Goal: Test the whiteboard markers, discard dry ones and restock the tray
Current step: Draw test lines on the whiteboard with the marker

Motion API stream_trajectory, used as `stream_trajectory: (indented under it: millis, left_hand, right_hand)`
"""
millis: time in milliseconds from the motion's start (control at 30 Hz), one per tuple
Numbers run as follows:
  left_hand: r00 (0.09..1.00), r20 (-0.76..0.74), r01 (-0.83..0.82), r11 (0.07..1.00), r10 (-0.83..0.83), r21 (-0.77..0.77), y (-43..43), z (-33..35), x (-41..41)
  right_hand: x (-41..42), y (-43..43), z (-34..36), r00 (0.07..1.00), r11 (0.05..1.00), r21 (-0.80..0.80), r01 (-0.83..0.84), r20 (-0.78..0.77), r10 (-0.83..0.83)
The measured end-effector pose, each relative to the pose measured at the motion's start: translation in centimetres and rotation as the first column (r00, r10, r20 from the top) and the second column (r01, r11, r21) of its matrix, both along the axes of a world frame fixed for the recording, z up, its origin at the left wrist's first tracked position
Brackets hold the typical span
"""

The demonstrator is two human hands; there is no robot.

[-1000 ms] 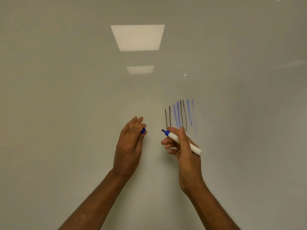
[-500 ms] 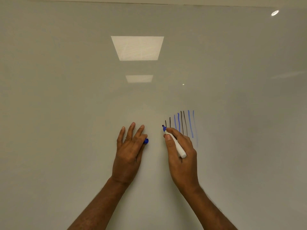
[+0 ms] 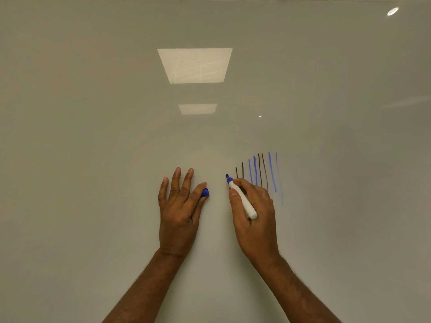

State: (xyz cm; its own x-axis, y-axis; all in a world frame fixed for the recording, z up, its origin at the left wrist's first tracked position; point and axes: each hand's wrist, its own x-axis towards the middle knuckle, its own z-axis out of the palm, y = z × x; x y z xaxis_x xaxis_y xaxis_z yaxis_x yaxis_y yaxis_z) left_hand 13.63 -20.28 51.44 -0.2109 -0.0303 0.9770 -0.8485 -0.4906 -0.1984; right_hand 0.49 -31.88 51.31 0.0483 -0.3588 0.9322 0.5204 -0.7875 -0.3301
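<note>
Right hand [image 3: 254,213] grips a whiteboard marker [image 3: 241,198] in a writing hold: thumb along the near side of the white barrel, forefinger curled over the top, the other fingers folded beneath. The barrel's butt end sticks out over the back of the hand, and its blue nose with the dark tip points up and to the left, right at the whiteboard [image 3: 93,159]; whether the tip actually touches the surface cannot be told.

Left hand [image 3: 179,213] is raised just beside it, apart from it, back toward the camera. It pinches a blue cap [image 3: 205,192] between thumb and forefinger, while the other three fingers stand straight and slightly spread.

Just right of the marker tip runs a row of upright test strokes [image 3: 256,171], dark ones and blue ones side by side; the rightmost blue line is much fainter than its neighbours. The right hand covers the lower ends of several.

Higher on the glossy board sit two pale rectangular light reflections [image 3: 194,65], the larger above the smaller, and a small round glint [image 3: 392,11] shows near the top right corner.
</note>
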Motion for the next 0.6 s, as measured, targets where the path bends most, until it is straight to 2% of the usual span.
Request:
stream_trajectory:
  millis: [333, 600]
  left_hand:
    - [1.0, 0.008, -0.007, 1.0, 0.007, -0.004, 0.0, -0.1, 0.0]
    - [1.0, 0.014, -0.026, 1.0, 0.027, -0.009, 0.0, 0.0, -0.2]
  right_hand:
    - [-0.4, -0.4, -6.2, 0.999, 0.997, 0.069, 0.026, -0.039, -0.024]
    - [-0.7, 0.1, -0.2, 0.997, 0.999, -0.015, 0.048, -0.055, -0.049]
